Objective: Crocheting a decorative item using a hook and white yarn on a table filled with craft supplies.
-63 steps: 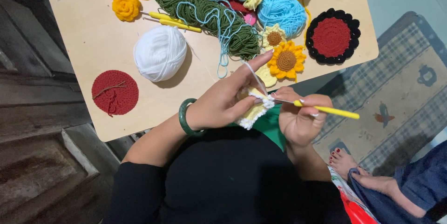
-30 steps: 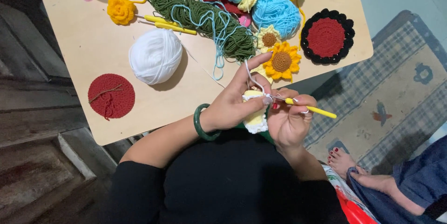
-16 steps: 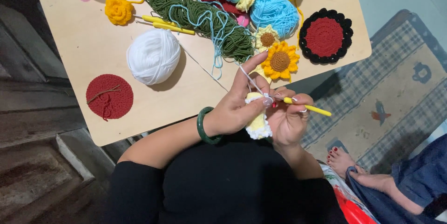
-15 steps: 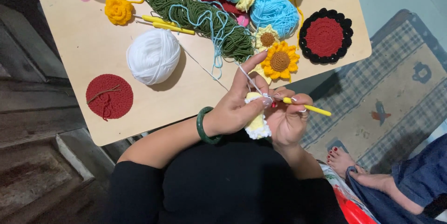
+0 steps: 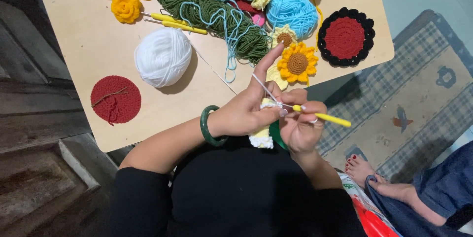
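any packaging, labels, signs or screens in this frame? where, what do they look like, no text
Printed package: bottom edge, right of the person's black-clad lap and beside a bare foot; glossy, mostly red with a white and green strip along its upper edge, partly cut off, so its shape cannot be told.
No signs, screens or separate labels show; the table holds only yarn and crochet pieces.

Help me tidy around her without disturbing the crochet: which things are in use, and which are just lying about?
In use:
left hand
right hand
hook
crochet piece
white yarn ball

Lying about:
sunflower
red disc
black-edged disc
green yarn
blue yarn
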